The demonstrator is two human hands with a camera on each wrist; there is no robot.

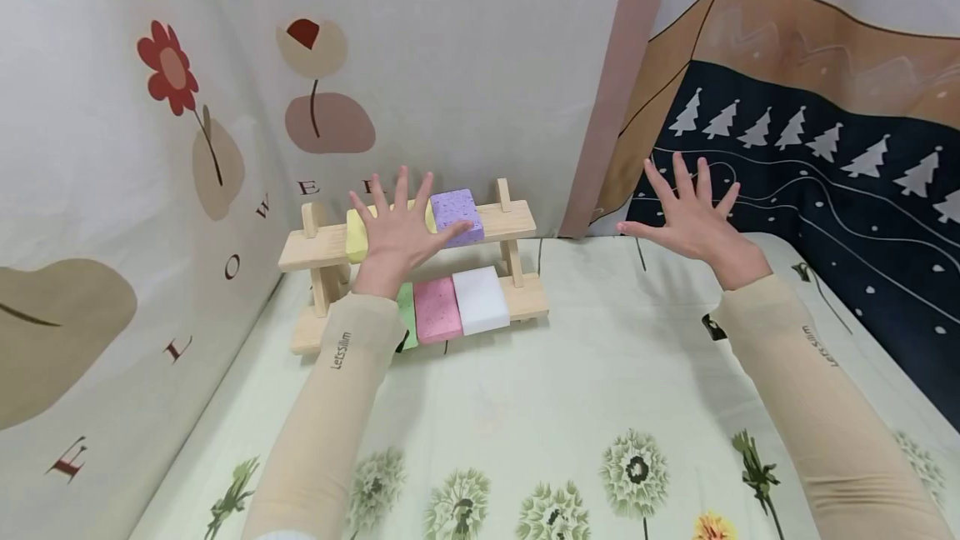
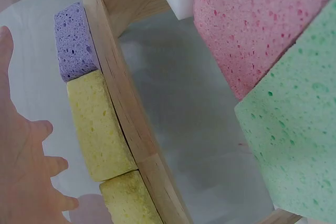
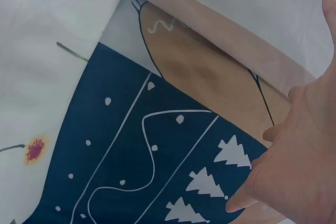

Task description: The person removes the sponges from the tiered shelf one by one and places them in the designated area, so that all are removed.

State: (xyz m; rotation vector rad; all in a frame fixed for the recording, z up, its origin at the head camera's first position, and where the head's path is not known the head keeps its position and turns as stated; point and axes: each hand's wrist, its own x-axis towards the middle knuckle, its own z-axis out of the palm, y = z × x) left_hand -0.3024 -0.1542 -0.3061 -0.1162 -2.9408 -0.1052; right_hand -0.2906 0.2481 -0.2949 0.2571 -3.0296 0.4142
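Observation:
My left hand (image 1: 399,236) is spread in the air in front of a two-tier wooden rack (image 1: 315,250), holding nothing. On the upper tier lie a purple sponge (image 1: 456,211) and two yellow sponges (image 2: 100,124), partly covered by that hand in the head view. The lower tier bears a green sponge (image 1: 407,315), a pink sponge (image 1: 437,311) and a white sponge-like block (image 1: 481,300). Off to the right, my right hand (image 1: 693,223) hovers with fingers splayed, nothing in it, before the dark tree-patterned cloth (image 1: 810,165).
Pale cloth with dandelion prints (image 1: 570,382) covers the table. Patterned curtains (image 1: 465,48) hang behind and along the left side. A pink band (image 1: 618,82) runs down the back curtain, right of the rack.

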